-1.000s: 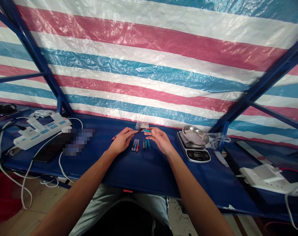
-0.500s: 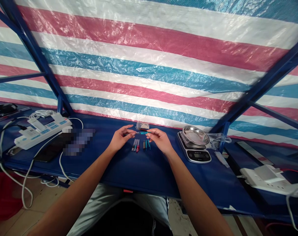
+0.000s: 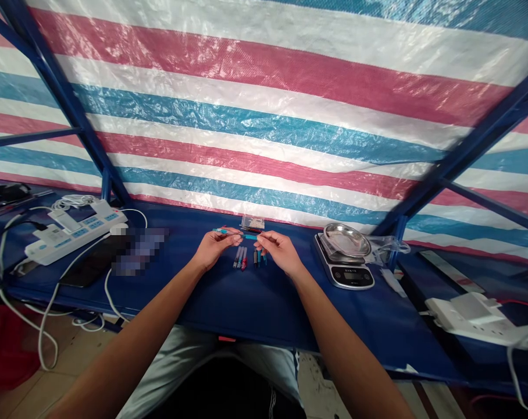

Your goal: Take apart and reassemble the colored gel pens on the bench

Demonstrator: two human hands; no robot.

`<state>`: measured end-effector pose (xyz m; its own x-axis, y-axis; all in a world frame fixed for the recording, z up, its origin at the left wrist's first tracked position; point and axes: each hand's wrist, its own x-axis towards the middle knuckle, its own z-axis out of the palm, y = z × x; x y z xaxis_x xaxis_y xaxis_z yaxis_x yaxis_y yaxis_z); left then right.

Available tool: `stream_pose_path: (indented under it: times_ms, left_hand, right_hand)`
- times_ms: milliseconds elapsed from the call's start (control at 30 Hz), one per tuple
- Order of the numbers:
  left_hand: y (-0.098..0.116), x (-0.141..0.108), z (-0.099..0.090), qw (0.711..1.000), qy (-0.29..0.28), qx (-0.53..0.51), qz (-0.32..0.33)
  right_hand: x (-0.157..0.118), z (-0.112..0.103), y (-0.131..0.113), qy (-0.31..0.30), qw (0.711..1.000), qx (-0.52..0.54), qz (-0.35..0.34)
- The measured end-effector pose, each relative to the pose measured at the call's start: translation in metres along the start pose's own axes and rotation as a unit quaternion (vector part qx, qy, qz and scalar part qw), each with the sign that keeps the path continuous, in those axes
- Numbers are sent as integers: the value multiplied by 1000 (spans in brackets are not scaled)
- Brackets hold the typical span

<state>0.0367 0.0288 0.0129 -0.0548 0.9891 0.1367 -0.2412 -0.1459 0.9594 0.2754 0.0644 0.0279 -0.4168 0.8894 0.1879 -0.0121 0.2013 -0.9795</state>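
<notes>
Over the middle of the blue table, my left hand is closed in a pinch on a slim pen with teal parts. A teal end of it shows beyond my left fingers. My right hand pinches the pen's right side between thumb and fingers. Whether the pen is in one piece between the hands is too small to tell. Below, on the table, lie a few clear pen pieces with red and dark ends. Beside them, partly under my right fingers, are dark and teal pen pieces.
Behind my hands lies a small clear bag. To the right stands a kitchen scale with a metal bowl. At left are a white power strip, cables and a dark phone. Another power strip sits at right.
My left fingers have closed in, and a teal pen end now shows to their left. My right hand has shifted slightly left and partly covers the dark and teal pieces.
</notes>
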Motion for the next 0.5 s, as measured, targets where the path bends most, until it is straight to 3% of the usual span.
stream_pose_path:
  times_ms: [200, 367, 500]
  left_hand:
    - [0, -1, 2, 1000, 10, 8, -15]
    - [-2, -1, 1, 1000, -4, 24, 3]
    - [-3, -1, 0, 1000, 1, 6, -6]
  right_hand:
    - [0, 2, 1, 13, 1000, 3, -27]
    - [-1, 4, 0, -2, 1000, -26, -5]
    - [-2, 3, -2, -22, 999, -9, -32]
